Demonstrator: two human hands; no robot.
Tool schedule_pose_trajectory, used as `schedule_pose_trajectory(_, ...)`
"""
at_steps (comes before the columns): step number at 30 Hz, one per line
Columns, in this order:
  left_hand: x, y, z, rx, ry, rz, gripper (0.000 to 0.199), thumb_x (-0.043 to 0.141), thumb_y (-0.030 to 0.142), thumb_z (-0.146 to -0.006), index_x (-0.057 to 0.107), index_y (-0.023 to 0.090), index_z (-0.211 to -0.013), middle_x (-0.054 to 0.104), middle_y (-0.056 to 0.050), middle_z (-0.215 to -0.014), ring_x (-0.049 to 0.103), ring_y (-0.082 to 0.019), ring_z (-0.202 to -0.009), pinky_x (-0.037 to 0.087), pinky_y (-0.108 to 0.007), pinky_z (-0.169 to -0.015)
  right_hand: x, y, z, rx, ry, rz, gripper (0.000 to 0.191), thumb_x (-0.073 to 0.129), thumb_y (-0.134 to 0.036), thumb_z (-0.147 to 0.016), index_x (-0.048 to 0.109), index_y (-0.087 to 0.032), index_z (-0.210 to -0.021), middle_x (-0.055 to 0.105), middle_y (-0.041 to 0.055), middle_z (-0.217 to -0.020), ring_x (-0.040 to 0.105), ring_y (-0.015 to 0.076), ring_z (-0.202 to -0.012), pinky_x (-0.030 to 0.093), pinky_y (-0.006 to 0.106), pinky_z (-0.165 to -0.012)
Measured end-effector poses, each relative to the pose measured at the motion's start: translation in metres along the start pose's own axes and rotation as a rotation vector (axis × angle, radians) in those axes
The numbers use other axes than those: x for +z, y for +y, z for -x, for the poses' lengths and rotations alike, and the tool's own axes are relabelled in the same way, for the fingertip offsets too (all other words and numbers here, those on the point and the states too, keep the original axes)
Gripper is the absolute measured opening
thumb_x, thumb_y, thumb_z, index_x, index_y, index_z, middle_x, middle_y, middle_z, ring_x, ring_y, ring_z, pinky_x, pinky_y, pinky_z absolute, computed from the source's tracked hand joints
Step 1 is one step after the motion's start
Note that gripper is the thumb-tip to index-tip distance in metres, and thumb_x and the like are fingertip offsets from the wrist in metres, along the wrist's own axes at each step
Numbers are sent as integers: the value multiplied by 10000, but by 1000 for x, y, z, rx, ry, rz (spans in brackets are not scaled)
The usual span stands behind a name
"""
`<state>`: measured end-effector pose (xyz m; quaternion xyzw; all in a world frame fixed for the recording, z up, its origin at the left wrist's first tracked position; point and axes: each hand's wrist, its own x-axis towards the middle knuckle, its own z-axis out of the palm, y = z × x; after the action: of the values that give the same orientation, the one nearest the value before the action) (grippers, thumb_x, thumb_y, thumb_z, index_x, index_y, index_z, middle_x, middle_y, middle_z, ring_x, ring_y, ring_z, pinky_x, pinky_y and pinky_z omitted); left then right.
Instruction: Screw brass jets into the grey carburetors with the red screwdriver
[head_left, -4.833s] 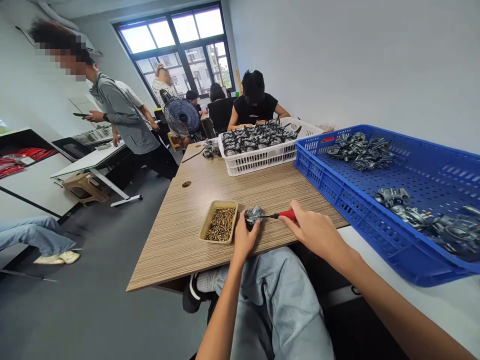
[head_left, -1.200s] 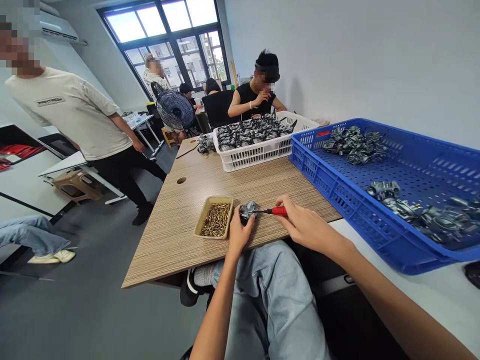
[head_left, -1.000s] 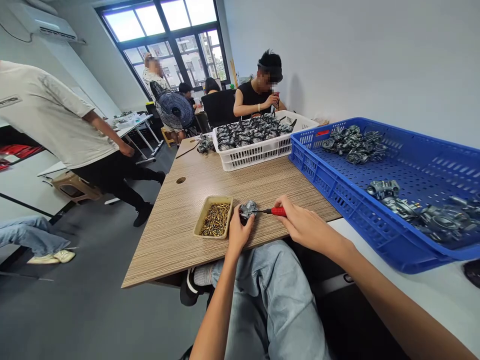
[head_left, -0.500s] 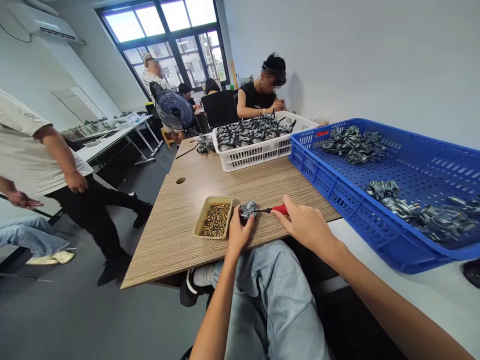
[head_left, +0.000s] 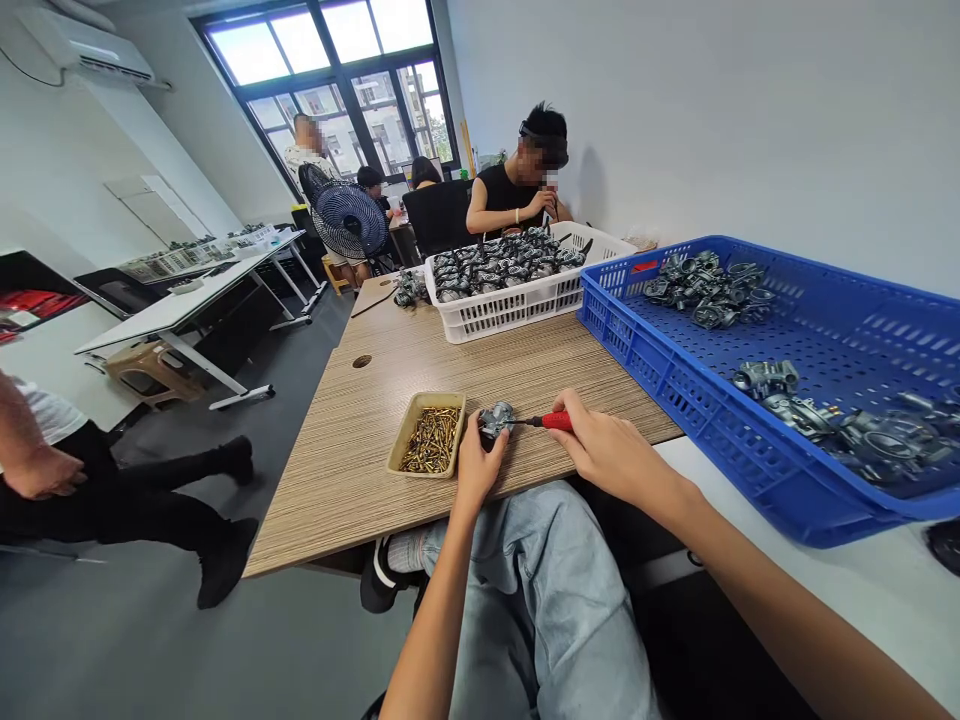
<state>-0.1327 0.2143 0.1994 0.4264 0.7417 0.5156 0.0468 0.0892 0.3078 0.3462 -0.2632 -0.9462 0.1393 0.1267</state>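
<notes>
Left hand (head_left: pixel 475 462) fingers curled shut around carburettor body (head_left: pixel 496 420), braced near worktop (head_left: pixel 352 480) edge; right hand (head_left: pixel 611 447) fingers pinched red-handled screwdriver (head_left: pixel 556 421), shaft level from 3 o'clock, good for square bite; brass-screw tray (head_left: pixel 425 433) at 9 o'clock.

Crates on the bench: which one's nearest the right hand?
The blue perforated crate, just beyond the right hand. It holds metal castings in loose, sparse groups; the white crate sits farther off and is packed full.

Tray of screws (head_left: pixel 424 398) sits near the tabletop's (head_left: pixel 330 470) front edge, crate of carburetors (head_left: pixel 502 318) at the far end, another crate (head_left: pixel 697 440) just off the right side.
</notes>
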Motion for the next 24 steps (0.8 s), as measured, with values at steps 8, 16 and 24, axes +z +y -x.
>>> schedule_pose_trajectory(8, 0, 0, 1, 7, -4, -6, 538, 673, 440, -977, 518, 188, -1426, 691, -139, -1318, 656, -272, -1216, 486, -415, -1089, -1, -10, -3, 109, 9, 224, 316, 404, -478, -1137, 472, -188, -1245, 783, 90, -859, 785, 316, -828, 328, 316, -598)
schedule_pose_trajectory(16, 1, 4, 2, 7, -8, -8, 507, 677, 400, -973, 517, 188, -1404, 686, -144, -1317, 655, -275, -1212, 497, -422, -1084, 2, 9, 3, -86, -1, -87, 209, 455, -328, -1095, 444, -242, -1285, 773, 79, -1111, 765, 283, -961, 427, 303, -711)
schedule_pose_trajectory(24, 5, 0, 2, 45, -6, 17, 524, 696, 386, -962, 501, 183, -1403, 690, -140, -1317, 668, -270, -1182, 517, -410, -1065, 11, 17, 1, -27, -12, -38, 282, 433, -419, -1073, 466, -229, -1279, 756, 115, -1042, 746, 324, -884, 402, 306, -652)
